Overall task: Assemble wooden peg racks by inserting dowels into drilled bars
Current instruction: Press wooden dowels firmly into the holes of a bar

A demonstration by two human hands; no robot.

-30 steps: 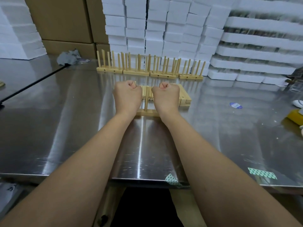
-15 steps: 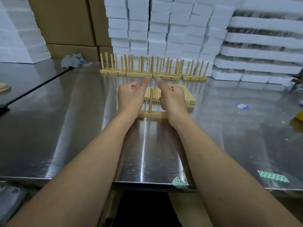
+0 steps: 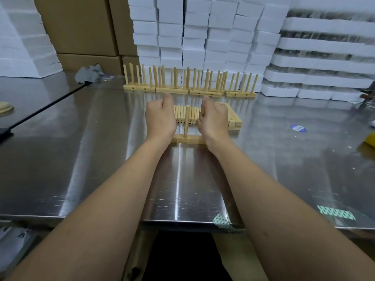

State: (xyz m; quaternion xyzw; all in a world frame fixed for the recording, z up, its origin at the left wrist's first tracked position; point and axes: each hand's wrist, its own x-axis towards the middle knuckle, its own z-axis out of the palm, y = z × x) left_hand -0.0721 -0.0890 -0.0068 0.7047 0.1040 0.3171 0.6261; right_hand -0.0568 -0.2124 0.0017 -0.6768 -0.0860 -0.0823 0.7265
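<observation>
A wide steel table (image 3: pixel 81 163) fills the room's foreground, with stacks of white foam blocks (image 3: pixel 203 33) and brown cartons (image 3: pixel 81 27) piled against its far edge. Beyond the person's fingertips, along that far edge, stands a row of finished peg racks (image 3: pixel 188 84), their dowels upright and their bases set end to end.

Both bare forearms reach straight out over the table. The left hand (image 3: pixel 160 118) and right hand (image 3: pixel 214 117) sit side by side with a gap between them, each loosely curled, thumb pointing away from the person, fingers folded in toward the palm. Neither hand is visibly grasping anything; whether the hidden fingertips touch wood I cannot tell.

Just under the wrists lies the drilled bar (image 3: pixel 188 138), flat on the steel, its ends hidden under the two hands. One dowel (image 3: pixel 186 122) stands upright in it, in the gap between the hands. Right behind that, between the two thumbs, a bundle of loose dowels (image 3: pixel 185 115) lies flat, side by side. To the outside of the right hand's knuckles, a small stack of spare bars (image 3: pixel 234 119) rests on the table.

Well off to the left, a grey rag (image 3: pixel 89 75) lies crumpled; off right, a blue sticker (image 3: pixel 298 128).
</observation>
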